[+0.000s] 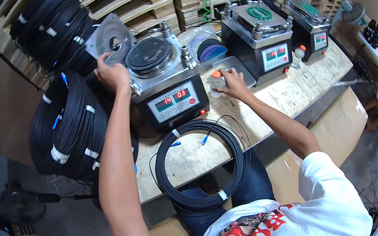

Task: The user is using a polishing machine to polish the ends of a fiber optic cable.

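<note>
My left hand [113,74] grips the lower edge of a grey metal plate [120,29] with a round hole in its middle. The plate is tilted up beside the left polishing machine [171,102], whose dark round disc [150,54] lies uncovered on top. At the machine's right, my right hand [234,82] is closed around a small clear bottle [215,85] with an orange cap. A coil of black cable [162,173] with blue connectors rests partly on the bench front and over my lap.
Two more machines [276,59] [318,32] stand to the right, with green fixtures on top. Beside my right hand are a clear plastic tray [243,71] and several round pads [212,52]. Big black cable coils [68,134] are stacked at left. Wooden pallets [127,0] line the back.
</note>
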